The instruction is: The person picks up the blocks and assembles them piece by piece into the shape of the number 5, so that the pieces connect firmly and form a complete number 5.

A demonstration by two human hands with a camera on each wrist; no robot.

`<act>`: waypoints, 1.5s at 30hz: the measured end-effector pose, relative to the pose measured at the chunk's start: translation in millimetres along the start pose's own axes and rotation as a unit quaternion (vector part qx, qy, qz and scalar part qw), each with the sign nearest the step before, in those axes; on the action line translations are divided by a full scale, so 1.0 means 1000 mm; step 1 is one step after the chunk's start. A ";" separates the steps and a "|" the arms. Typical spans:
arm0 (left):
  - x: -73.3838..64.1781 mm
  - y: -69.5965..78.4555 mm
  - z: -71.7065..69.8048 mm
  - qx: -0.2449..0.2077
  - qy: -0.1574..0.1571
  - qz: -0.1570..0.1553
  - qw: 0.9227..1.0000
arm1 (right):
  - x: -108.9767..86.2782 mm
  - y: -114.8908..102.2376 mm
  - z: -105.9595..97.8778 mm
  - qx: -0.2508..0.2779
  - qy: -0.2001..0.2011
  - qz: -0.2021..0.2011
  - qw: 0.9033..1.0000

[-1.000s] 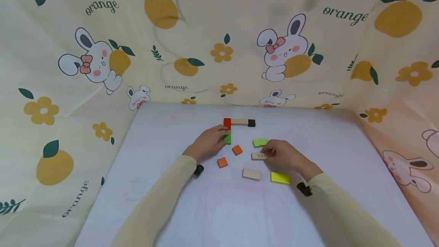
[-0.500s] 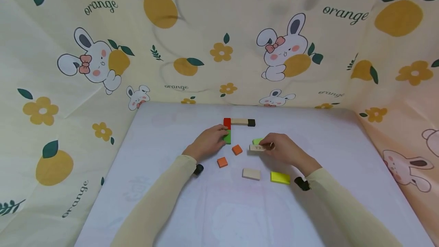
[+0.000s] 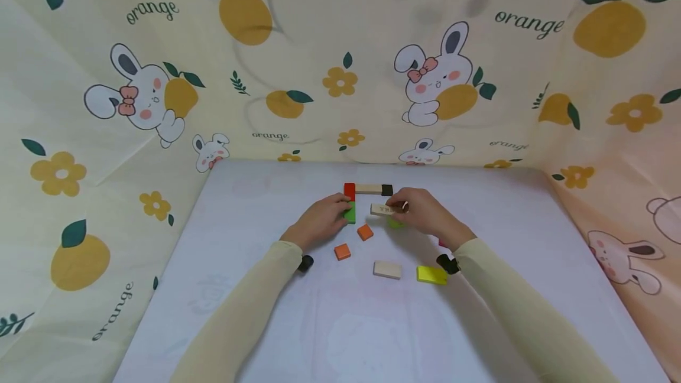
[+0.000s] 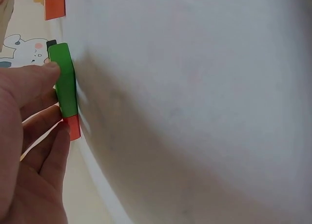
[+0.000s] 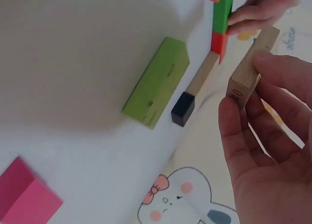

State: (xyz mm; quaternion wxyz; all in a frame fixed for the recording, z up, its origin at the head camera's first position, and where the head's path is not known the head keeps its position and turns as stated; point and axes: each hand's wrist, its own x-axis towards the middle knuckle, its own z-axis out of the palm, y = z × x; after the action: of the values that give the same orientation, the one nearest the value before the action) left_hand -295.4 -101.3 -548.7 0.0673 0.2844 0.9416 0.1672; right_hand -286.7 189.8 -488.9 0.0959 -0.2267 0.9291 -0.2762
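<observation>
In the head view my left hand (image 3: 316,221) pinches a green block (image 3: 350,213), which lies end to end with a red block (image 3: 349,188). The left wrist view shows the thumb on the green block's near end and fingers along its side. From the red block, a plain wooden block (image 3: 368,189) and a black block (image 3: 387,190) run rightward, forming a corner. My right hand (image 3: 425,211) holds a lettered wooden block (image 5: 251,63) between thumb and fingers, raised above the table. Below it lies a light green block (image 5: 158,83), partly covered in the head view.
Two orange blocks (image 3: 365,232) lie right of my left hand. Nearer the front are a pale wooden block (image 3: 387,269) and a yellow block (image 3: 431,275). A pink block (image 5: 31,195) shows beneath my right wrist. Printed fabric (image 3: 298,64) stands around the white table (image 3: 351,336).
My right hand has lifted the lettered wooden block and carried it away from me and leftward, past the light green block. My left hand stays at the green block.
</observation>
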 end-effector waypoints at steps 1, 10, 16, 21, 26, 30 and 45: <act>0.000 0.000 0.000 -0.001 0.001 0.001 1.000 | 0.002 -0.001 0.001 0.001 0.000 0.003 1.000; 0.000 -0.001 0.001 -0.006 -0.003 0.001 1.000 | 0.020 -0.001 0.008 0.002 -0.005 0.014 1.000; 0.000 -0.002 0.000 -0.006 -0.006 0.000 1.000 | 0.033 -0.001 0.013 -0.004 -0.006 0.020 1.000; 0.000 -0.002 -0.002 -0.006 -0.003 -0.001 1.000 | 0.042 0.000 0.019 -0.001 -0.012 0.022 1.000; -0.001 -0.001 -0.003 -0.010 -0.002 0.002 1.000 | 0.048 0.000 0.024 0.006 -0.016 0.028 0.999; 0.000 -0.001 -0.003 -0.009 0.000 0.002 1.000 | 0.051 0.001 0.028 -0.002 -0.023 0.031 0.999; 0.000 -0.001 -0.002 -0.011 0.001 0.004 1.000 | 0.048 0.004 0.042 -0.019 -0.048 0.019 0.998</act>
State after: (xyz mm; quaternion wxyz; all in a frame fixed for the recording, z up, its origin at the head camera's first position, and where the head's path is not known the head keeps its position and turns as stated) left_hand -296.7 -102.7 -547.7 0.0686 0.2875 0.9385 0.1784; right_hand -317.7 150.6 -528.2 0.1412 -0.2237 0.9325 -0.2457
